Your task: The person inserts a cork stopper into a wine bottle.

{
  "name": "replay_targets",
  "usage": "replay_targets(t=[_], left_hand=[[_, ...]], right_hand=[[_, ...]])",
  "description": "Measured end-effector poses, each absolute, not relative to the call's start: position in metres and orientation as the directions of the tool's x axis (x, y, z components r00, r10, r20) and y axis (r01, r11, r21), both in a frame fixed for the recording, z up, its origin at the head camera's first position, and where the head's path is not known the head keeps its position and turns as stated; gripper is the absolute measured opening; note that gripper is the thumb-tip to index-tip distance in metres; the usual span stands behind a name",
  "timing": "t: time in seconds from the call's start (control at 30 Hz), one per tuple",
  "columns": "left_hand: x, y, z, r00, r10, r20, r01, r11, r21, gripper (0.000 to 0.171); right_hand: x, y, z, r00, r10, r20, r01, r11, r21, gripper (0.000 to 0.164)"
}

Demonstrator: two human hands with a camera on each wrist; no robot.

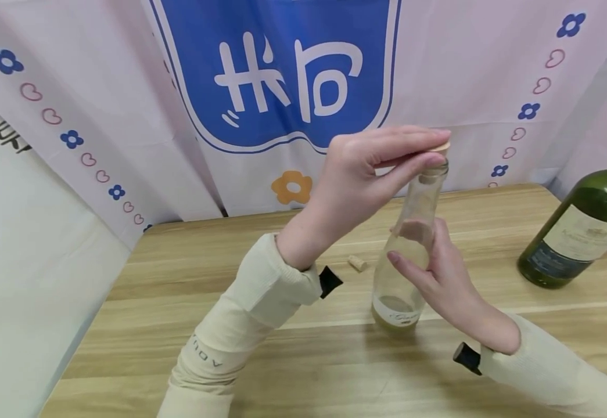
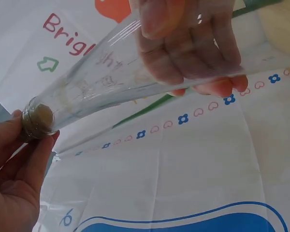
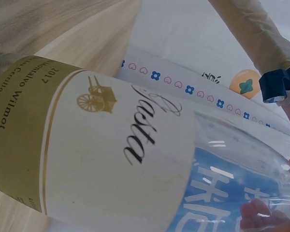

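A clear glass wine bottle [image 1: 398,293] stands on the wooden table, tilted slightly. Round its body, below the neck, the right hand [image 1: 452,284] grips it, thumb on the near side. Up at the mouth, the left hand [image 1: 371,159] pinches a cork [image 1: 441,148] between thumb and fingers. The cork's lower end [image 2: 44,116] shows inside the glass neck in the left wrist view. A white and olive label [image 3: 111,159] wraps the bottle in the right wrist view. Its cork top is mostly hidden by the left fingers.
A loose cork [image 1: 357,263] lies on the table [image 1: 188,302] to the bottle's left. A green wine bottle [image 1: 577,232] stands at the right. Behind the table's far edge hangs a printed white cloth [image 1: 141,116] with a blue emblem.
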State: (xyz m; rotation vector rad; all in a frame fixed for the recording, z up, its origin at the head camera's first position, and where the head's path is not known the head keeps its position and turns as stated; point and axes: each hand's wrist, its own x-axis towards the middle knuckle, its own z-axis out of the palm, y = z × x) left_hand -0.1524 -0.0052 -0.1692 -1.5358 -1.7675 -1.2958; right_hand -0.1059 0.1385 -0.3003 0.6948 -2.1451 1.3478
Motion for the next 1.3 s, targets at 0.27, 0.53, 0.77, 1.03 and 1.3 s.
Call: replay_targets(t=[0.27, 0.53, 0.77, 1.03, 1.3], left_hand=[[-0.156, -0.005, -0.172, -0.181, 0.507, 0.843, 0.979, 0.011, 0.204, 0.02], [-0.157, -0.013, -0.177, -0.246, 0.562, 0.79, 0.954, -0.004, 0.3, 0.038], [-0.162, -0.031, -0.216, -0.448, 0.657, 0.607, 0.788, -0.031, 0.615, 0.071], [-0.166, -0.043, -0.28, -0.53, 0.69, 0.494, 0.641, -0.056, 0.766, 0.083], [-0.161, -0.042, -0.324, -0.617, 0.697, 0.365, 0.495, -0.017, 0.869, 0.09]], right_hand=[[-0.104, 0.139, -0.299, -0.738, -0.155, 0.657, -0.66, 0.371, -0.654, 0.051], [-0.105, 0.14, -0.299, -0.745, -0.157, 0.648, -0.653, 0.366, -0.663, 0.05], [-0.104, 0.139, -0.299, -0.769, -0.166, 0.618, -0.628, 0.376, -0.681, 0.05], [-0.104, 0.138, -0.298, -0.785, -0.153, 0.6, -0.606, 0.387, -0.695, 0.051], [-0.104, 0.139, -0.3, -0.799, -0.146, 0.584, -0.588, 0.393, -0.706, 0.049]])
